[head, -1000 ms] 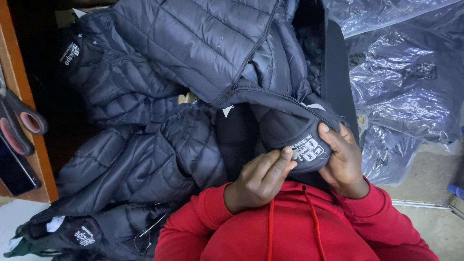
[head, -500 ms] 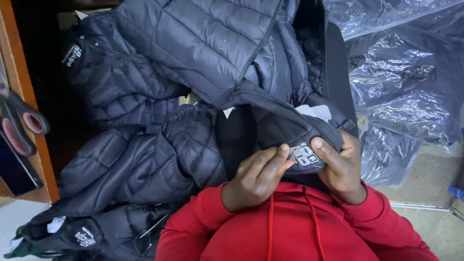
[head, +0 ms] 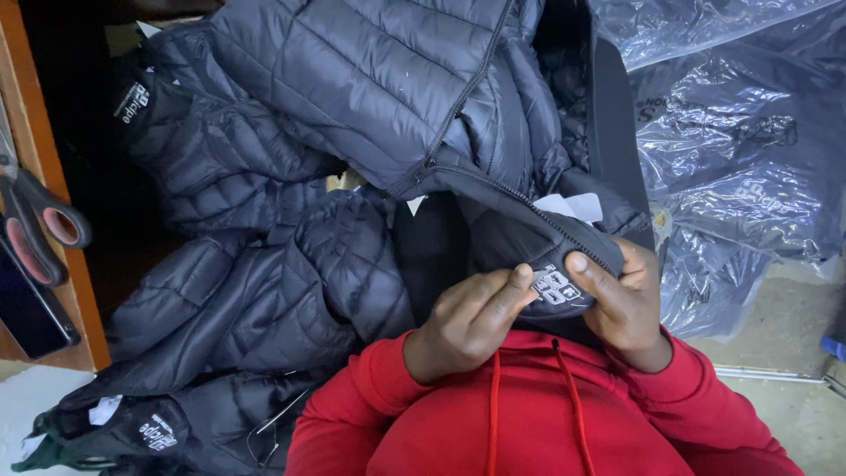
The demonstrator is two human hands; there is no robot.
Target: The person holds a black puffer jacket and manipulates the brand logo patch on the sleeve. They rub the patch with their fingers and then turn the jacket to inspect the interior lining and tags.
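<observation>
Small dark label patch with white print (head: 557, 288) at collar edge of dark navy quilted puffer jacket (head: 397, 97), held just above the chest, between both hands. Left hand (head: 471, 322) curled, fingertips pressed onto the patch's left side. Right hand (head: 621, 300) pinching the patch and collar fabric, thumb on top, fingers underneath (mostly hidden). White paper tag (head: 571, 206) just above, beside the open zip. Red hooded sweatshirt with drawstrings (head: 529, 414) below the hands. More dark quilted jackets (head: 256, 300) piled at left, touching the held one. Clear crinkled plastic bags (head: 740, 150) at right. Red-handled scissors (head: 40, 225) at far left, against orange wooden frame (head: 48, 176).
</observation>
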